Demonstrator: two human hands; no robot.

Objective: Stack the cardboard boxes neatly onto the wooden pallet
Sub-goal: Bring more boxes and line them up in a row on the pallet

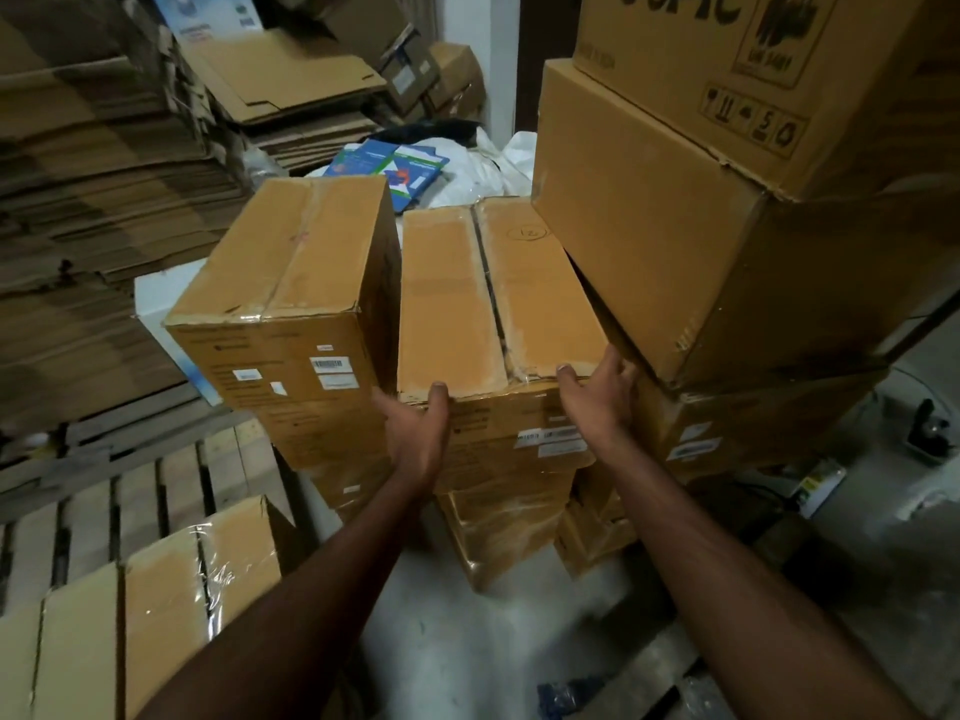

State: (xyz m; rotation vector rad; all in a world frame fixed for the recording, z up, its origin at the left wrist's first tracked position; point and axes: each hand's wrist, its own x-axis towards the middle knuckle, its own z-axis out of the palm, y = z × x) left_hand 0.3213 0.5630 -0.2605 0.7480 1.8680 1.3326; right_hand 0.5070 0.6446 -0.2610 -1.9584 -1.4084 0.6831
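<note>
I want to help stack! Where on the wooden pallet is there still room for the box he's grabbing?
Bare slats show on the wooden pallet, between the taped box already on it and the flattened cardboard piles. It is crowded where both hands hold the middle box, squeezed between neighbouring stacks.

Two hands grip the near end of a taped box [493,293] atop a stack: left hand [415,433], right hand [597,397]. Pallet [130,491] lies left.
</note>
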